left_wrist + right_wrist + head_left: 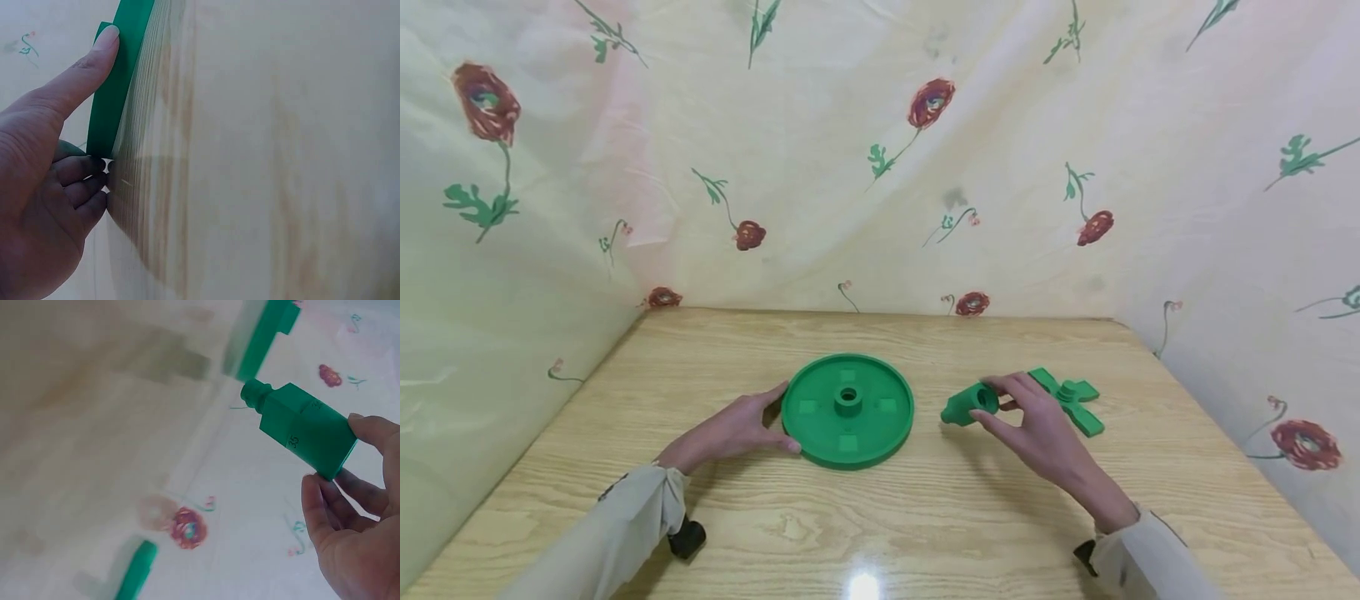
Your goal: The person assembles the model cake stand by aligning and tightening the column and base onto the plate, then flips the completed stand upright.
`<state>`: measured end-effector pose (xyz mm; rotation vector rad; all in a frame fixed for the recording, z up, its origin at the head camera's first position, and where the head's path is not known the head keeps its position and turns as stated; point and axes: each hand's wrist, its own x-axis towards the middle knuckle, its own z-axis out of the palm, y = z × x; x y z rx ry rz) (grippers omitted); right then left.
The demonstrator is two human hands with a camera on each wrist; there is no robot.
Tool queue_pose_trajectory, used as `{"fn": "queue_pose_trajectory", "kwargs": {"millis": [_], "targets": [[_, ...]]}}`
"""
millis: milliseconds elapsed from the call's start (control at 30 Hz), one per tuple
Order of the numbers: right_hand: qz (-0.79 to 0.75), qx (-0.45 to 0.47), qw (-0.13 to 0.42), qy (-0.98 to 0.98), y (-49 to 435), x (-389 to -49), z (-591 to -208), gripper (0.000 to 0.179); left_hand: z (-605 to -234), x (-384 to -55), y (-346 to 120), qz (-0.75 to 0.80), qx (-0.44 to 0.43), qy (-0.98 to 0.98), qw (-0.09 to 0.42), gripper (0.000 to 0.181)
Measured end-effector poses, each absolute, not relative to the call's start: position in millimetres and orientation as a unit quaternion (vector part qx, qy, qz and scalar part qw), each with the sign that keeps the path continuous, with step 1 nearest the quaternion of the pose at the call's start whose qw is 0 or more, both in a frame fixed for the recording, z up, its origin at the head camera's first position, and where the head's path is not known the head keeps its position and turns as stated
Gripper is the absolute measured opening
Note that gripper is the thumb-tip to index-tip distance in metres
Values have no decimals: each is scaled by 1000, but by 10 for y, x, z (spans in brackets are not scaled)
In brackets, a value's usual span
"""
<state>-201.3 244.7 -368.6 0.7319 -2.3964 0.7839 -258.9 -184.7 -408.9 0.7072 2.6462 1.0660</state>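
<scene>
A round green plastic base (810, 437) with a raised rim and a hollow central hub lies flat on the table. My left hand (741, 429) grips its left edge, the thumb on the near side of the rim and the fingers farther round. In the left wrist view the thumb lies on the green rim (112, 119). My right hand (1037, 429) pinches a green faceted post (964, 406) by its hollow wide end. Tilted above the table, the post points its narrow neck left. The right wrist view shows the post (309, 428) with "35" marked on a side.
A green cross-shaped piece (1082, 414) with a central peg lies to the right, partly hidden behind the right hand. The wood-grain table (820, 533) is bounded by flower-printed cloth (820, 167) at the back and both sides.
</scene>
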Motion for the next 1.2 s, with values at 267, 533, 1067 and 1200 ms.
{"fn": "queue_pose_trajectory", "kwargs": {"millis": [267, 533, 1067, 1200], "targets": [[335, 296, 204, -871, 2162, -2180, -3576, 40, -4087, -2587, -1844, 355, 238, 898, 103, 114], [381, 303, 171, -857, 1861, -2422, -3502, 38, -4093, -2597, -1841, 351, 241, 900, 100, 113], [407, 326, 154, -839, 1353, -2710, -3531, 34, -4099, -2630, -1854, 352, 243, 898, 109, 115], [401, 329, 150, -842, 1289, -2730, -3550, 33, -4103, -2624, -1865, 354, 246, 896, 108, 113]]}}
